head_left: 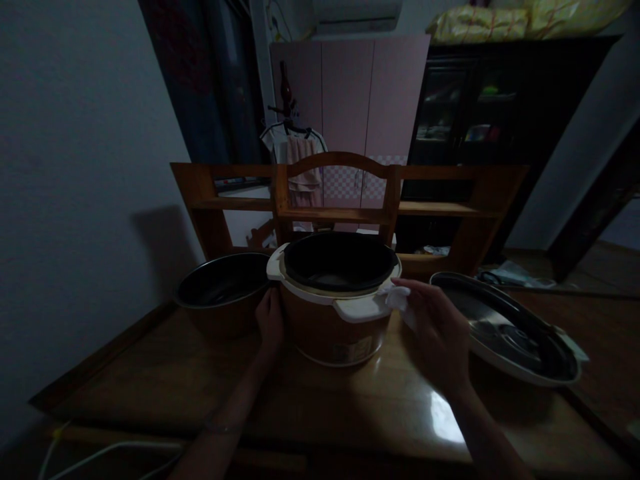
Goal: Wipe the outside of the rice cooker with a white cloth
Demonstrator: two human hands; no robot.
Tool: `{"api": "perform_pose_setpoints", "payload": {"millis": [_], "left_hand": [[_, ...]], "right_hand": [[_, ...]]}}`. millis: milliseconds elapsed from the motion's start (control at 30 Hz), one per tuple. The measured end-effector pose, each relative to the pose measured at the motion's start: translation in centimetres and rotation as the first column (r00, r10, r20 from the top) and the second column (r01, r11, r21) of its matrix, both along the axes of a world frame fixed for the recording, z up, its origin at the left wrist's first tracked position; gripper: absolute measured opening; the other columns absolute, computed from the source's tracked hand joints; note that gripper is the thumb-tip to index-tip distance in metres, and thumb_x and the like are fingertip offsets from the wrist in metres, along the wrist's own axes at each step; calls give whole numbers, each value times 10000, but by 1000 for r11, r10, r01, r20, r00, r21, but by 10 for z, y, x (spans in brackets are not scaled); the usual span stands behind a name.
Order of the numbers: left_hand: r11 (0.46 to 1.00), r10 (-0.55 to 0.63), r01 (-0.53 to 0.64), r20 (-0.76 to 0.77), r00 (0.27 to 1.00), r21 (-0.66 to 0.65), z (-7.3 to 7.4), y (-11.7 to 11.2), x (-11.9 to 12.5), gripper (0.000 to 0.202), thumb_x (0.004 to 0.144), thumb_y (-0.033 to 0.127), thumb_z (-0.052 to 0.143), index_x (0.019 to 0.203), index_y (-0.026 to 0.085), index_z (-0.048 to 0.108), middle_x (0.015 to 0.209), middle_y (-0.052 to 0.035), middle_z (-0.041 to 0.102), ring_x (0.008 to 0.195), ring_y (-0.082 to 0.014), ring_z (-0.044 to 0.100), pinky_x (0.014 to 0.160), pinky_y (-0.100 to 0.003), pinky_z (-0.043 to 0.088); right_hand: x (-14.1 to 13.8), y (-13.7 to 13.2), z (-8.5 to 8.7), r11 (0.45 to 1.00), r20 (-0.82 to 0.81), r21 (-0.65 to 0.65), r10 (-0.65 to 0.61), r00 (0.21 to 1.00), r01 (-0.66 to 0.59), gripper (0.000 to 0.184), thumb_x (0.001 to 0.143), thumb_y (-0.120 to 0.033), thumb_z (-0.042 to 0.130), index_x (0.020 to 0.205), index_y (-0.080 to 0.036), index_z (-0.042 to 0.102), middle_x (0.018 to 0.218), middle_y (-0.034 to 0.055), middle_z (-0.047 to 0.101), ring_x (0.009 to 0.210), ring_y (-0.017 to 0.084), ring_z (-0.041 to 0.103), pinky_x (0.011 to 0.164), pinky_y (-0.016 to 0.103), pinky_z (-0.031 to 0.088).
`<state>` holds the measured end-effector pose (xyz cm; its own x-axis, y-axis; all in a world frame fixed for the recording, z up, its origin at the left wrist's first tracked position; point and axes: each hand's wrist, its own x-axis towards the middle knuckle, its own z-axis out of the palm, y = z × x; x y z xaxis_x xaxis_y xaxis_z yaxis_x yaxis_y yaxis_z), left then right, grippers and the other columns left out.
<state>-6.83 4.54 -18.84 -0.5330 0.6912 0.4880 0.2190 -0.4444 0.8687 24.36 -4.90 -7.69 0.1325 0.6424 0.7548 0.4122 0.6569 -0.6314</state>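
An orange-brown cooker [335,320] with a white rim and a dark inner pot stands open in the middle of the wooden table [320,407]. My left hand [270,320] lies against the cooker's left side, fingers curved round its wall. My right hand [435,330] is closed on a white cloth [399,298] and presses it to the cooker's right rim, beside the white handle tab.
A dark metal bowl [223,290] sits left of the cooker. The cooker's lid [505,327] lies upside down at the right. A wooden shelf unit [345,200] stands behind. White cables [100,453] hang at the table's near left edge. The room is dim.
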Motion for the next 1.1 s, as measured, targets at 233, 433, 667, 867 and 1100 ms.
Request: {"api": "perform_pose_setpoints", "payload": {"millis": [233,433,667,867,1100], "left_hand": [[1000,-7,7,6,1000,9,-1,-1,2,318,987,426,518,782,194,592,772,9,589,735,-154,487,667,-252,392],[1000,10,-10,4,1000,9,1,-2,3,324,988,423,514,764,197,578,757,13,573,723,-149,478,661,-253,387],[1000,24,-24,-10,1000,1,2,-2,2,322,979,422,517,755,198,575,760,9,585,740,-154,496,679,-255,397],[1000,30,-30,-18,999,-5,4,-6,3,343,980,450,509,759,197,576,751,6,577,722,-155,488,648,-258,393],[995,99,-98,-22,995,26,15,-10,13,388,978,449,513,683,199,530,663,25,489,643,-141,410,584,-270,337]], "right_hand": [[-14,-10,-12,982,130,154,88,988,-108,265,1019,-153,563,1210,-261,713,1231,41,741,1185,201,680,1000,350,533],[-23,-12,-18,932,278,336,42,960,-138,411,951,6,576,1271,-226,688,1228,57,755,1225,227,667,1064,425,534],[-48,-20,-13,883,437,388,79,896,-266,428,951,24,556,1319,-169,657,1309,80,735,1291,220,640,1125,436,514],[-53,-16,-6,866,566,407,10,824,-290,432,960,28,541,1364,-103,621,1367,102,703,1353,198,598,1181,387,476],[-41,-13,-8,868,605,358,65,793,-344,460,961,11,526,1387,-144,606,1412,79,676,1389,194,572,1194,396,473]]}}
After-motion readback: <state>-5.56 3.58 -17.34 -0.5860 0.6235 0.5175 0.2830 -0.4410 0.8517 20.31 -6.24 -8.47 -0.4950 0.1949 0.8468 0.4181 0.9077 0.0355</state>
